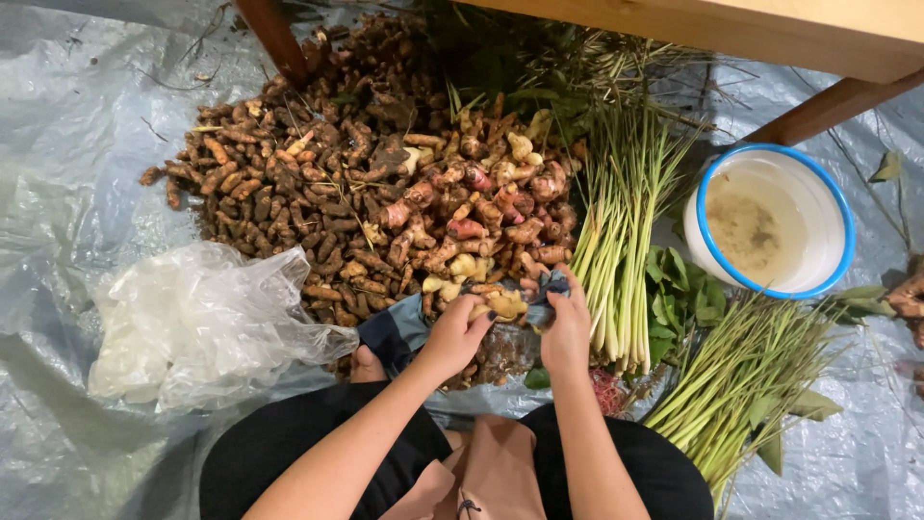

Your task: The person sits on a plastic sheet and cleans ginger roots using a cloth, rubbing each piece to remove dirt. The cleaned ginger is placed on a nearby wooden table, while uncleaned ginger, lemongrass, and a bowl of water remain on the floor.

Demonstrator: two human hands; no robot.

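Fingers of my left hand pinch a pale yellow rhizome piece from the left; my right hand clamps a dark cloth against its other side, just in front of my knees. Root feels like it should be firm, knobbly, light, maybe damp and slick where skinned; best gripped across the thick middle. Cloth is soft, bunches easily. Right fingertips are hidden under the cloth. Beyond: root heap, lemongrass bundle, blue-rimmed basin, crumpled plastic bag.
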